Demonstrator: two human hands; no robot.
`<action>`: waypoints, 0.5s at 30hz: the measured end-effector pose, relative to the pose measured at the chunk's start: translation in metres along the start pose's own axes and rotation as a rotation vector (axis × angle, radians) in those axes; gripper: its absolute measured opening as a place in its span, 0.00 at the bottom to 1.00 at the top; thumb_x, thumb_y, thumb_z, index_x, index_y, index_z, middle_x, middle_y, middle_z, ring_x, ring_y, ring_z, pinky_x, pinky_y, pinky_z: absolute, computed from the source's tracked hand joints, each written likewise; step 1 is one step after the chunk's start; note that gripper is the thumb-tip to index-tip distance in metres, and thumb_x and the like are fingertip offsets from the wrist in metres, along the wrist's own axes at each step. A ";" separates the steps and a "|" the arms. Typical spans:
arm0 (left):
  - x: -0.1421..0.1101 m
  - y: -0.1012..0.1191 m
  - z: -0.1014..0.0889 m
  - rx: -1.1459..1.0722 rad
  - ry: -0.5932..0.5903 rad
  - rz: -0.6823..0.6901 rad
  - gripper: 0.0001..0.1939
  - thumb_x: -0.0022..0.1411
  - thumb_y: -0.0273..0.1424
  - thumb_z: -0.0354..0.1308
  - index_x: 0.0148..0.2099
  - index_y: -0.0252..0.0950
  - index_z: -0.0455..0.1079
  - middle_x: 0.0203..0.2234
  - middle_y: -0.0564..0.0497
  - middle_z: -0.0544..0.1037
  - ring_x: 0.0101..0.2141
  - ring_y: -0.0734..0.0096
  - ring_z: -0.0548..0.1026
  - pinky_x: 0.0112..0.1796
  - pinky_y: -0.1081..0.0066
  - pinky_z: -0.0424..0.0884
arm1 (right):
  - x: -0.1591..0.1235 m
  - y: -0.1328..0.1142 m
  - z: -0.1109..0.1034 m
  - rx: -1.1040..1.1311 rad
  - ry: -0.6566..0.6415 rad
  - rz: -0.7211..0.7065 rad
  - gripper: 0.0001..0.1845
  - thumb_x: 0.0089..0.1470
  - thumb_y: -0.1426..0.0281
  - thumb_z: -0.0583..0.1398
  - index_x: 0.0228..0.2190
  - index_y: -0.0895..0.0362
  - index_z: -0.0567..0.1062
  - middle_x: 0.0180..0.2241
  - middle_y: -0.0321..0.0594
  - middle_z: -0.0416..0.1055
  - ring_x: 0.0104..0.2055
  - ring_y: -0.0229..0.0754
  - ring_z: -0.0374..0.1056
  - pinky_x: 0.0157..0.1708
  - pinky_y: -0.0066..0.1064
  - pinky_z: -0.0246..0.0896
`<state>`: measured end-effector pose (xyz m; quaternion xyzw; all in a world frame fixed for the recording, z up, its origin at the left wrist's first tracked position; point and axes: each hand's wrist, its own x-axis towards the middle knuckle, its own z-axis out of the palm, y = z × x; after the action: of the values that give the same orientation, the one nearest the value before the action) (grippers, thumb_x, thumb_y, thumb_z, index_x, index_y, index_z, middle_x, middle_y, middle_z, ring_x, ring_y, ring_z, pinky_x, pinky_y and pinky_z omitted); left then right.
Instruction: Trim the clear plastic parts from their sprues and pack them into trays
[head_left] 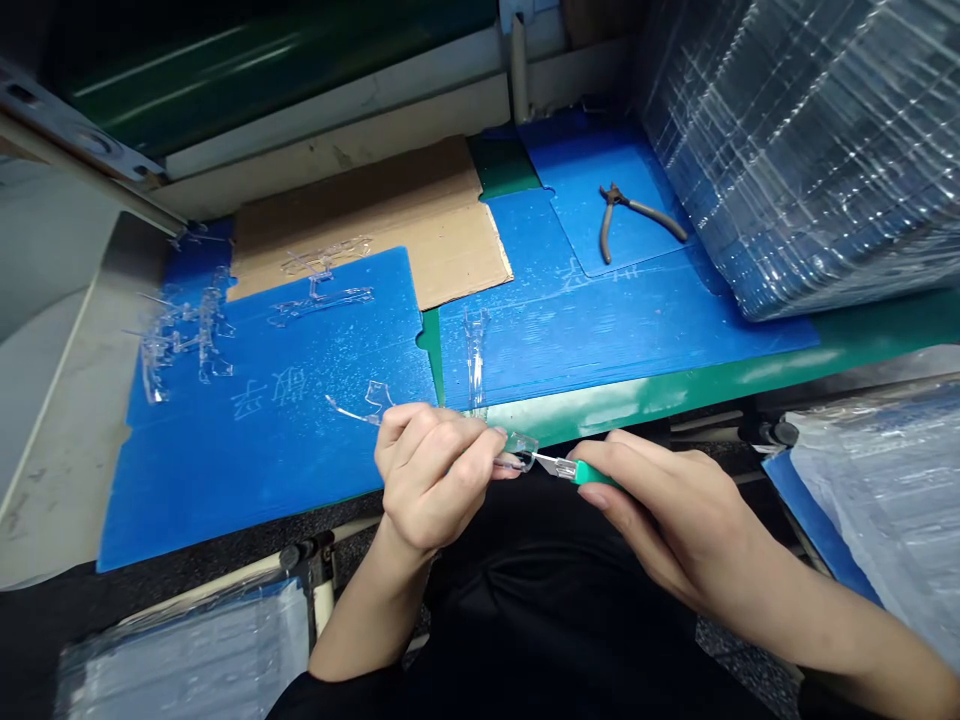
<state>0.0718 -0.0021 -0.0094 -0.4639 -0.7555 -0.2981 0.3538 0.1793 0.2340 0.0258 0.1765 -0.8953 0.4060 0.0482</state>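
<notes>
Near the front edge of the bench, my left hand (435, 475) is closed around a clear plastic part (523, 445), whose end sticks out past the fingers. My right hand (660, 500) grips a utility knife (592, 474) with a green handle. Its blade points left and meets the exposed end of the part. Just beyond my left hand, another clear plastic piece (475, 350) lies lengthwise on the blue sheet (352, 350). A thin curved clear piece (367, 402) is partly hidden behind my left fingers.
Clear plastic sprues (187, 335) lie at the left, with another clear frame (322, 280) beside the cardboard (360, 200). Grey-handled nippers (637, 218) rest at the back right. A tall stack of clear trays (825, 150) stands on the right. Wrapped trays (195, 660) sit below the bench.
</notes>
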 end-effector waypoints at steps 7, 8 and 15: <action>0.000 0.004 -0.001 -0.021 -0.024 -0.012 0.08 0.76 0.30 0.64 0.40 0.35 0.75 0.27 0.52 0.81 0.27 0.72 0.76 0.38 0.62 0.65 | -0.003 0.002 -0.004 0.072 -0.031 0.034 0.06 0.78 0.71 0.56 0.50 0.54 0.73 0.37 0.36 0.74 0.34 0.38 0.71 0.34 0.33 0.61; 0.000 0.005 -0.001 -0.025 -0.032 -0.020 0.08 0.76 0.30 0.63 0.40 0.35 0.74 0.27 0.53 0.81 0.27 0.72 0.76 0.38 0.62 0.65 | -0.004 0.003 -0.004 0.067 -0.025 0.032 0.06 0.78 0.71 0.55 0.50 0.54 0.73 0.37 0.37 0.74 0.34 0.39 0.72 0.35 0.33 0.61; 0.006 0.009 -0.001 -0.067 -0.085 -0.053 0.13 0.79 0.35 0.59 0.39 0.36 0.73 0.26 0.53 0.80 0.26 0.72 0.75 0.36 0.63 0.63 | -0.007 0.003 -0.005 -0.033 0.006 0.011 0.06 0.78 0.71 0.56 0.47 0.55 0.74 0.35 0.37 0.74 0.32 0.39 0.71 0.31 0.34 0.60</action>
<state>0.0785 0.0030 -0.0031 -0.4674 -0.7715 -0.3127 0.2977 0.1842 0.2411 0.0253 0.1695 -0.9027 0.3922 0.0515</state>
